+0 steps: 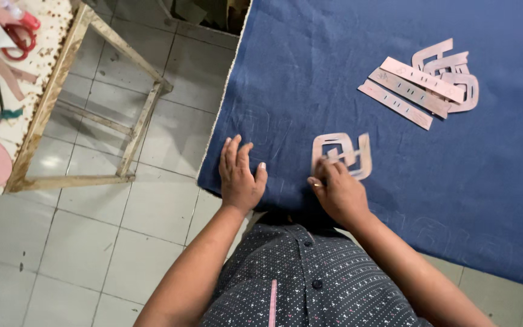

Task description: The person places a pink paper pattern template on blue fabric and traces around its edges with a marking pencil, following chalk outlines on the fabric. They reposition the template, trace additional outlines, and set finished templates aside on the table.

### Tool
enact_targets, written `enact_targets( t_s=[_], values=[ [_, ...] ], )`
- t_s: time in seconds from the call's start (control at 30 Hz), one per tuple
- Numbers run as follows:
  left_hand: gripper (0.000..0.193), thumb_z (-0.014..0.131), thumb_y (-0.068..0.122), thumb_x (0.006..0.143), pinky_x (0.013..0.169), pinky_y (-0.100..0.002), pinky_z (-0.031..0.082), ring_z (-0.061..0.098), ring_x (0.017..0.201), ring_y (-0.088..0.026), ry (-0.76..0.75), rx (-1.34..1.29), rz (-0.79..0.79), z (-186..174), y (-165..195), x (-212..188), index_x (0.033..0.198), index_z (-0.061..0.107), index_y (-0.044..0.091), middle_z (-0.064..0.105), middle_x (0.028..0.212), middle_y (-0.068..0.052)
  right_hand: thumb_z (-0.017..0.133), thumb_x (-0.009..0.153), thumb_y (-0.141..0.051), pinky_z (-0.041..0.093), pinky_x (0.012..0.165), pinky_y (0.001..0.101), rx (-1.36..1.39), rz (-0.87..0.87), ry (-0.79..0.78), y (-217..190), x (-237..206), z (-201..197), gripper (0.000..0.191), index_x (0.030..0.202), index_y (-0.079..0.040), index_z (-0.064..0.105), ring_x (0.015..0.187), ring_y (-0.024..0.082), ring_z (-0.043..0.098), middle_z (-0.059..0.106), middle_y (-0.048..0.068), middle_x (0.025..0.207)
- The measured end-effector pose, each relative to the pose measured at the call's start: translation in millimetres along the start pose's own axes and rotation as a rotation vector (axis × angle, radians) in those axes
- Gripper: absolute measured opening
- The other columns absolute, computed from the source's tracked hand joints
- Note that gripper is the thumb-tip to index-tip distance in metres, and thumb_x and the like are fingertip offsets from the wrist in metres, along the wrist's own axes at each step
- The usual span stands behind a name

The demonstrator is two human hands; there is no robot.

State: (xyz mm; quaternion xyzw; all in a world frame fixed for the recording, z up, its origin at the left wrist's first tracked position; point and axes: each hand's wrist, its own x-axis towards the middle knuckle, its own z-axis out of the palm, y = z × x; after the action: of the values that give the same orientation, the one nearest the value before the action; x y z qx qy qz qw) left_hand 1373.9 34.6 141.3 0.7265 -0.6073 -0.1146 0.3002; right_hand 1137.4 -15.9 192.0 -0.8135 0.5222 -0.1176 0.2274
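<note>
Hands both down on blue cloth (pixel 431 200). Left hand (pixel 240 175) flat, fingers spread a little, holding nothing, pressing the fabric near its 9 o'clock edge. Right hand (pixel 337 192) pins a pale cut-out template (pixel 341 154) with fingertips curled onto its lower rim; cannot tell if a marker is pinched there, something small glints at the thumb.

Template lies just at 12 o'clock of the right hand, flat on the cloth, well apart from the template pile (pixel 422 85) at 1 o'clock.

Judgement: to do this well, keep the template pinned flat, cloth smoothed taut by the left hand, no shifting. Faint outlines already show in the cloth nearby, so avoid overlap.

Edges: cloth's frayed edge (pixel 228 91) runs close at 9 o'clock of the left hand; tiled floor (pixel 80 242) beyond. Wooden bench (pixel 62 79) with red scissors (pixel 19 33) at 10 o'clock. Open cloth toward 3 o'clock.
</note>
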Motion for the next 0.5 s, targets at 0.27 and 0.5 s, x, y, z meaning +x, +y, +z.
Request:
enact_targets(
  t_s=[0.27,0.5],
  values=[
    [0.042,0.067,0.018,0.089,0.12,-0.06,0.023,0.031,0.147,-0.043,-0.072,0.104,0.144,-15.1,3.5,4.5,0.131,0.063,0.016,0.041,0.152,-0.016,0.073,0.089,-0.032,0.055,0.076,0.0497,-0.156,0.393,0.171,17.6,-6.3,-18.2,0.052,0.134,-0.007,0.062,0.096,0.04,0.067,0.062,0.02,0.12],
    [0.042,0.077,0.026,0.081,0.112,-0.059,0.026,0.039,0.141,-0.032,-0.216,-0.103,0.366,-13.7,8.4,15.9,0.12,0.072,0.013,0.055,0.141,-0.01,0.071,0.094,-0.033,0.055,0.08,0.0488,-0.082,0.468,0.135,9.2,-16.7,1.8,0.045,0.131,-0.007,0.065,0.096,0.039,0.068,0.066,0.017,0.108]
  ],
)
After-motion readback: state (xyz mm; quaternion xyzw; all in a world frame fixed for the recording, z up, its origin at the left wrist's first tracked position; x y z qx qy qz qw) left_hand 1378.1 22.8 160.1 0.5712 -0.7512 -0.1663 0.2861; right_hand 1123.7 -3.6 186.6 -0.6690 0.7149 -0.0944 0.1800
